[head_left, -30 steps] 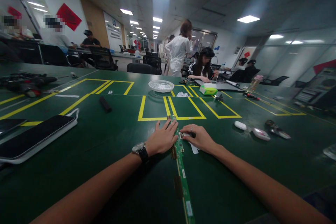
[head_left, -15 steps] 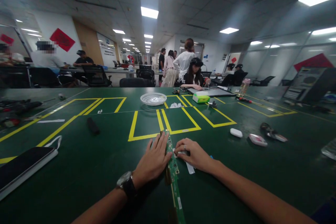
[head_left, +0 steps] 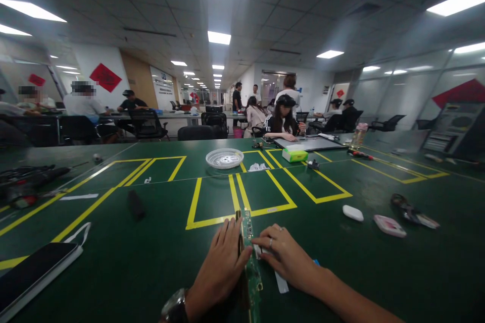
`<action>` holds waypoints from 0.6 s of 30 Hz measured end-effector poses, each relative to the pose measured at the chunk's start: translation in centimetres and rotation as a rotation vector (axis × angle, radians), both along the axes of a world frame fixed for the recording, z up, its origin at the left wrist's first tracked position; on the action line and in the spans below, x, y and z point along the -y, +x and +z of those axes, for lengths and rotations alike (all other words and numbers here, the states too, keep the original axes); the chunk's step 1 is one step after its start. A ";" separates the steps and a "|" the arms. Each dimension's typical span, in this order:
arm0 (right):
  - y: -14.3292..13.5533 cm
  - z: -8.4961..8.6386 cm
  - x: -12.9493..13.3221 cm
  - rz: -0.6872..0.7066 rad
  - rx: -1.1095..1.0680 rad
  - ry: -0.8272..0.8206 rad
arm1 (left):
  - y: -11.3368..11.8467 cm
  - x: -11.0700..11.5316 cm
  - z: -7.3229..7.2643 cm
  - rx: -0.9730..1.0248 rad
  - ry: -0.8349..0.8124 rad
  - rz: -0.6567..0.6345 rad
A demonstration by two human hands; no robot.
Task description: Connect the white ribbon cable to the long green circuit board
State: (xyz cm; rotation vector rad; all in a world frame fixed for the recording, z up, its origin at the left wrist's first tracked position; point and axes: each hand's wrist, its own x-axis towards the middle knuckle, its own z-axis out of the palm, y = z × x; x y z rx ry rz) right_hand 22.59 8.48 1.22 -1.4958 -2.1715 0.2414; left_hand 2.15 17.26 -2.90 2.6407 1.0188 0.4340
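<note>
A long, narrow green circuit board (head_left: 248, 227) lies lengthwise before me on the green table, its lower end running out of view. My left hand (head_left: 223, 257) rests along its left side, fingers stretched forward and thumb across the board's face. Brownish strips (head_left: 238, 227) show along that left edge. At the board's right edge my right hand (head_left: 288, 255) has its fingers drawn together on a small whitish piece, mostly hidden by the fingers. A pale flat strip (head_left: 281, 282) sticks out beneath that hand, and a bit of blue shows beside it.
Yellow tape outlines mark the table. Ahead stand a white basket (head_left: 225, 152) and a green tissue pack (head_left: 294, 155). Rightward are a white case (head_left: 352, 213) and a pinkish case (head_left: 389, 225). A phone-like device (head_left: 38, 275) lies left. A person sits across the table.
My view has tilted up, so the table and hands sit lower in the picture. Both hands stay at the board, the right one still at its right edge.
</note>
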 end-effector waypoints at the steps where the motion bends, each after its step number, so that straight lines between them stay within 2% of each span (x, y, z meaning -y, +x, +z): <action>1: -0.1 0.2 0.1 -0.001 0.043 0.003 | 0.0 0.0 0.0 0.002 -0.003 0.002; 5: -0.2 0.6 0.4 0.084 0.132 0.033 | -0.1 0.2 0.3 0.014 -0.020 -0.011; 8: -0.3 0.4 0.2 0.201 0.108 0.028 | -0.1 0.3 0.4 0.015 -0.032 -0.004; 11: -0.5 0.5 0.1 0.242 0.084 0.003 | 0.0 0.2 0.3 0.023 -0.024 0.010; 14: 0.1 0.7 -0.1 0.185 0.101 0.004 | 0.0 0.2 0.1 0.034 -0.037 0.021; 18: 2.9 0.4 -0.8 -0.013 0.168 0.045 | -0.1 0.1 0.2 0.103 -0.117 0.047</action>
